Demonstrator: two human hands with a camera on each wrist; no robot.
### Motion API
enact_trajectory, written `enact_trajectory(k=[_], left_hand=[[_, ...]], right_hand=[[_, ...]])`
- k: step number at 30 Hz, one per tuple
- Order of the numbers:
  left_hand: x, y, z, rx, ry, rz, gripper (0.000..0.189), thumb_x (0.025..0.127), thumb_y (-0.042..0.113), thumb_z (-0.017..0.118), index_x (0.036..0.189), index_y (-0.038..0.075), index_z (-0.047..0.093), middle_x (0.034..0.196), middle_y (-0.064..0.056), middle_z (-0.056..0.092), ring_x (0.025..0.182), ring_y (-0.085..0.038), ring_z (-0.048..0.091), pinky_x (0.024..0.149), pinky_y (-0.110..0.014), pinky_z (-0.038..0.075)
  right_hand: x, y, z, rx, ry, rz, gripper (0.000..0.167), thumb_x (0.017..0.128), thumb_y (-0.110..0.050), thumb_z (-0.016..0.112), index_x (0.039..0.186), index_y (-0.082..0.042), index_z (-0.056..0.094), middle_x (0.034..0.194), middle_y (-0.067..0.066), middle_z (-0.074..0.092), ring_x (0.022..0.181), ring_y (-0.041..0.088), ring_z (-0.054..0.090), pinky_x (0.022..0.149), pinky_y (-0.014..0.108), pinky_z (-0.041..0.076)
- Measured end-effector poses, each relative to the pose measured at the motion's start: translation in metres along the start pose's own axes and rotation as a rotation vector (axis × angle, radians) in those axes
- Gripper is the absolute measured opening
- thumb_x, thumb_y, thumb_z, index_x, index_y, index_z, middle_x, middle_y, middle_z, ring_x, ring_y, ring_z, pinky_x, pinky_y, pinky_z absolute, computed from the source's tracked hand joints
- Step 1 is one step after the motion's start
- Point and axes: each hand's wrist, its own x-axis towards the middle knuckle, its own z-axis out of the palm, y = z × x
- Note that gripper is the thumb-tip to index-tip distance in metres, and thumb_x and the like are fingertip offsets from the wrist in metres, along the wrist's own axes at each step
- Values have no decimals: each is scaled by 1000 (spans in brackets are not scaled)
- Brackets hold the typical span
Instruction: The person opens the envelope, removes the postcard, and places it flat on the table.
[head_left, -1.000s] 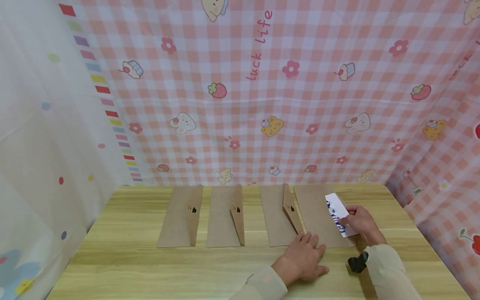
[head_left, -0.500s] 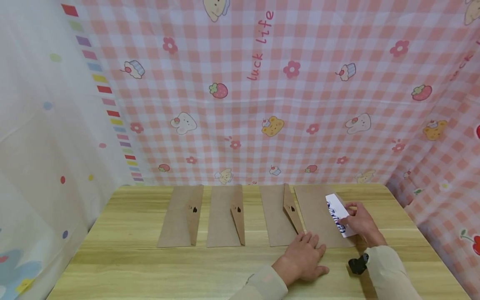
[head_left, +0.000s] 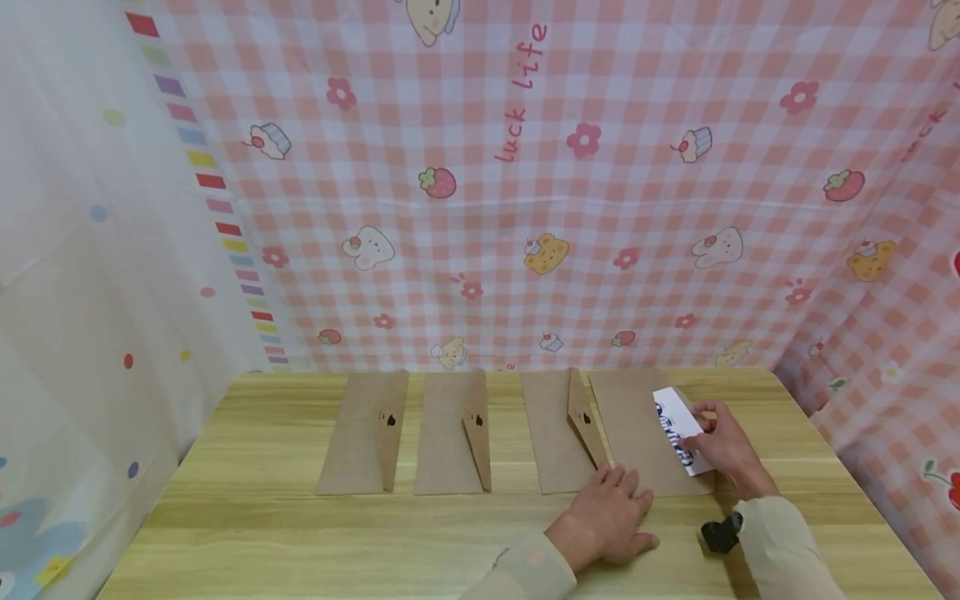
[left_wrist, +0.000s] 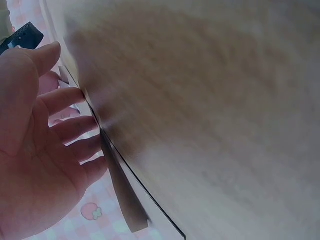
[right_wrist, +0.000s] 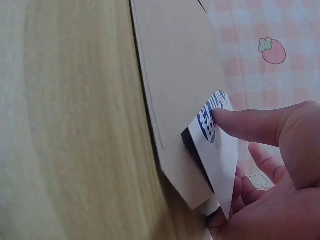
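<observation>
My right hand (head_left: 723, 446) pinches a white card (head_left: 678, 429) with blue print, thumb on the printed face. The card is tilted over the right side of the rightmost brown envelope (head_left: 630, 433), and a dark edge shows beneath it in the right wrist view, where the envelope's pointed flap (right_wrist: 187, 182) lies spread out. My left hand (head_left: 607, 517) lies palm down with straight fingers, its fingertips at the near edges of that envelope and the one left of it. In the left wrist view the left hand's fingers (left_wrist: 75, 127) touch the edge.
Three more brown envelopes, the left (head_left: 352, 442), the second (head_left: 447, 442) and the third (head_left: 555, 442), lie in a row with partly raised flaps bearing a small black print. A black camera (head_left: 722, 533) sits by the right wrist. A pink checked cloth (head_left: 480, 208) hangs behind the wooden table (head_left: 300, 550).
My right hand has shifted very slightly, its upper fingers a little higher, while the card stays over the same envelope. My left hand keeps its place.
</observation>
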Motion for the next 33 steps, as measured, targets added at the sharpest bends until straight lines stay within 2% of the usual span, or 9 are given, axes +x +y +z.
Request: enact_trajectory(k=[8,14,20,27,33], left_hand=[[1,0,-1,27,-22,0,60,98,66,37,151,40,37,158,12,31,147,-9,26,120,-29,19],[1,-1,-1,56,-11,0,59,98,66,36,151,41,36,158,12,32,147,-9,28,120,-29,20],[1,-3,-1,35,13,5,58,98,65,37,150,39,39,157,12,34,145,-8,30,119,-30,21],[4,-6,0,6,28,18,60,100,62,37,149,29,44,156,12,37,144,-7,32,119,-28,23],[5,-8,-1,5,13,13,60,100,62,35,149,30,44,157,10,35,145,-6,31,120,-28,21]], right_hand=[[-2,1,-3,-41,14,-27,66,90,-1,65,143,4,27,119,28,42,104,40,48,80,40,45],[-2,3,-9,-58,15,-40,68,88,-4,68,143,4,28,118,29,44,103,39,50,80,40,46],[-2,4,-11,-50,11,-35,70,89,-5,69,145,3,28,120,28,42,105,40,47,83,43,45],[-2,6,-10,-53,5,-51,66,91,-6,67,145,3,31,132,33,40,113,45,44,93,55,45],[-2,6,-13,-73,-18,-80,62,92,-8,65,146,2,36,136,36,40,118,49,43,98,61,41]])
